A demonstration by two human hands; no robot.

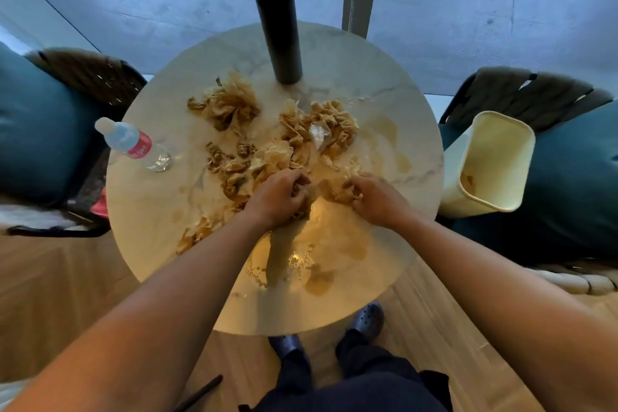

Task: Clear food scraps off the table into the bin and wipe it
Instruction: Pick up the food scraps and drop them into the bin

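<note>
Scraps (pixel 267 140): crumpled, soggy wads spread across the middle of the round desk (pixel 394 104).
Left hand (pixel 279 196): fingers curled into a clump.
Right hand (pixel 374 197): fingers clenched on another wad.
Bin (pixel 491 164): right of the desk, tilted.
Risk: wet wads may tear and drip during the carry; puddles smear.

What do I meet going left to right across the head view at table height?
Clear plastic water bottle with pink label → left hand gripping crumpled brown scraps → right hand gripping crumpled brown scraps → round pale marble table's right edge → cream rectangular plastic bin.
</note>
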